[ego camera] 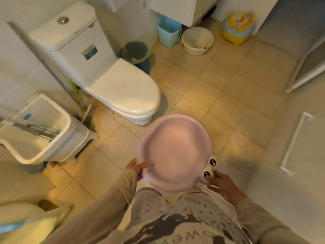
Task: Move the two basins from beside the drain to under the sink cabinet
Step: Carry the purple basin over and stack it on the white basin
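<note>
A round pink basin point(175, 152) hangs above the tiled floor in front of my body, its hollow side facing up. My left hand point(138, 167) grips its near-left rim. It looks like a single basin; I cannot tell if a second one is nested in it. My right hand point(223, 185) is at the basin's lower right with fingers spread, just off the rim and above a plush slipper point(210, 167) with cartoon eyes. The white sink cabinet point(175, 9) stands at the far wall, top centre.
A white toilet point(121, 88) stands to the left, with a lined trash bin point(137, 51) behind it. A floor-level mop sink point(40, 131) is at far left. Below the cabinet sit a light blue bin point(168, 32) and a cream bucket point(197, 40); a yellow child's stool point(238, 28) is to the right.
</note>
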A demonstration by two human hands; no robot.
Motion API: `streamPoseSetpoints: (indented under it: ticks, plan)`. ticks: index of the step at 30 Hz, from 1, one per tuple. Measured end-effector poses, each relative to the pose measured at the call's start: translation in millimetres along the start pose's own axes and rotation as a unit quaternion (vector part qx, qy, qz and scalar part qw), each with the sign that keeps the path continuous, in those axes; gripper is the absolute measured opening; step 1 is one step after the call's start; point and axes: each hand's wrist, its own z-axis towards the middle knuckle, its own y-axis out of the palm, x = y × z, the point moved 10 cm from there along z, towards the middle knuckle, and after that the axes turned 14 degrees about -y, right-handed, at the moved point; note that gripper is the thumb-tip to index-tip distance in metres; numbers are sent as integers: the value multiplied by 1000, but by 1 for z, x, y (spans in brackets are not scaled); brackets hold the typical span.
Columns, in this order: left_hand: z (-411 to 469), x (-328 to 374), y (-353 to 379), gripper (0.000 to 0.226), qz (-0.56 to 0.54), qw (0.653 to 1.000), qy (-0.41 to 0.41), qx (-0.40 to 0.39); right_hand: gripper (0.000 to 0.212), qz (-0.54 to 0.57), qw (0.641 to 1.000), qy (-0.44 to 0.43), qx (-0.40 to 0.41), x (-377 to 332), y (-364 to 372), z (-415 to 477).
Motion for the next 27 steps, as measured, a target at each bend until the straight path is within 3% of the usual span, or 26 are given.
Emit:
streamPoseSetpoints:
  ticks: [4, 9, 16, 27]
  plan:
    - [9, 15, 72, 44, 4, 1000, 1, 12, 18, 7, 1000, -5, 18, -33, -58, 29]
    - [18, 42, 168, 52, -3, 1000, 17, 2, 11, 7, 999, -37, 34, -85, -129, 61]
    - [16, 96, 286, 34, 48, 998, 28, -31, 30, 39, 996, -41, 73, -139, -202, 106]
    - [63, 215, 445, 37, 165, 984, 30, -64, 41, 97, 984, -15, 146, -217, -270, 196]
